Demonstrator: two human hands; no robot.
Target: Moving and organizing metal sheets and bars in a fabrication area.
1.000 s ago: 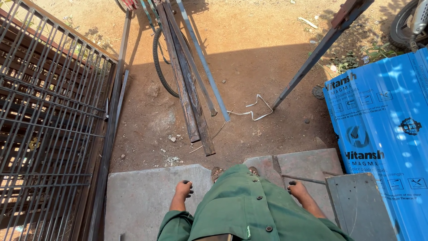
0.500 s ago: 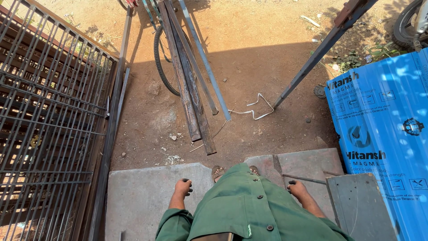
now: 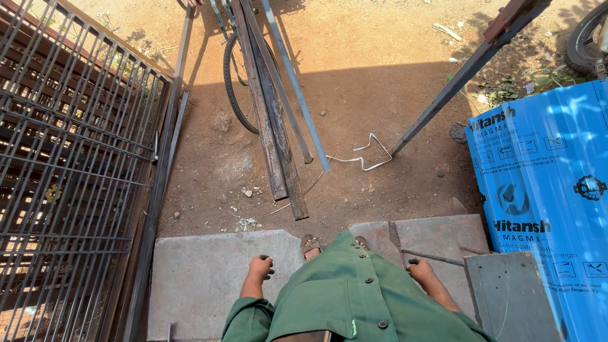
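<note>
I look straight down my green buttoned shirt (image 3: 354,297) at my feet in sandals (image 3: 310,246) on a grey stone slab (image 3: 202,278). My left hand (image 3: 261,266) hangs at my side with its fingers curled in and nothing in it. On the other side, my right hand (image 3: 421,271) hangs just in front of a thin metal rod (image 3: 437,258) lying across the slabs. Its fingers point down and away, so I cannot tell whether it touches the rod.
A metal bar grille (image 3: 69,171) fills the left. Long rusty steel bars (image 3: 275,126) and a black hose (image 3: 231,95) lie on the dirt ahead, with bent white wire (image 3: 370,155). A slanted steel post (image 3: 462,73) and blue corrugated sheets (image 3: 551,202) are right, above a grey metal plate (image 3: 506,294).
The view has shifted slightly. The thin rod beside my right hand has come into sight. Both hands stay hanging at my sides.
</note>
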